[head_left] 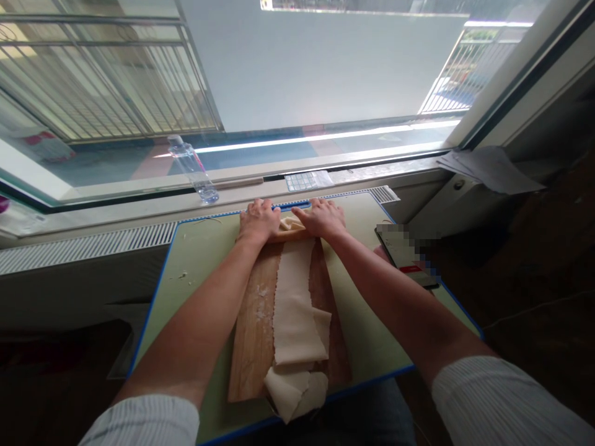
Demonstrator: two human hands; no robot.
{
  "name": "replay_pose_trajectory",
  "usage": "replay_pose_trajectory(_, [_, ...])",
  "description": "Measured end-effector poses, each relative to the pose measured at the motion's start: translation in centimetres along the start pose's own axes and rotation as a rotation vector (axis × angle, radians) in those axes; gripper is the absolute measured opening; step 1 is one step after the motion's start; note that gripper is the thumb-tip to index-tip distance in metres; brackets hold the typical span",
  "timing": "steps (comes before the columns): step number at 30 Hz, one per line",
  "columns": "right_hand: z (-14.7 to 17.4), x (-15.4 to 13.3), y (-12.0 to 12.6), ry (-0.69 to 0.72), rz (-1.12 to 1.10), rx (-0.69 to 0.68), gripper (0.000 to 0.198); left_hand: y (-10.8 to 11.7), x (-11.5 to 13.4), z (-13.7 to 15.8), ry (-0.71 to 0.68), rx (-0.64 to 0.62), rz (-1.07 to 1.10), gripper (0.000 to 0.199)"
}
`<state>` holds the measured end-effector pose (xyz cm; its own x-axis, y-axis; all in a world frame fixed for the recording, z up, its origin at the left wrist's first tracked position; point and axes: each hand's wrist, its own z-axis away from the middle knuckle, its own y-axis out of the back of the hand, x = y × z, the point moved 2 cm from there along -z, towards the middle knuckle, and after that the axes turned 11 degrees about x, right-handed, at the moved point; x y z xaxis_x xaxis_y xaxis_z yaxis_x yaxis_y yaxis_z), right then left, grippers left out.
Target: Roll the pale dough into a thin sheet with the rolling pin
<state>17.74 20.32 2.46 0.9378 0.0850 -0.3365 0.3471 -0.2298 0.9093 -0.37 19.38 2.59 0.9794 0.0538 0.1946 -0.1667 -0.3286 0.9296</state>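
Observation:
My left hand and my right hand press down at the far end of a wooden board. Between them shows a short stretch of a rolling pin; its ends are hidden under my palms. Bunched dough lies just beyond it, between my thumbs. My fingers curl over the far side, partly out of sight. A long pale dough sheet with ragged edges runs down the board towards me. Its near end is folded and hangs over the board's front edge.
Under the board is a light green table with blue edging and dough crumbs at left. A phone-like device rests at the right edge. A clear plastic bottle stands on the windowsill, with papers further right.

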Motion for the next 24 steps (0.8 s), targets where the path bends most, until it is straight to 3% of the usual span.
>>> replay_pose_trajectory(13, [3.7,0.0,0.6,0.0,0.064,0.074,0.073,1.1,0.3,3.2,-0.016,-0.062,-0.019,0.054])
replay_pose_trajectory(20, [8.8,0.0,1.6,0.079,0.109,0.182,0.061,2.2,0.8,7.6,-0.029,-0.038,-0.018,0.053])
replay_pose_trajectory(24, [12.1,0.7,2.3,0.117,0.093,0.152,0.061,3.2,0.8,11.1,-0.076,0.026,-0.004,0.055])
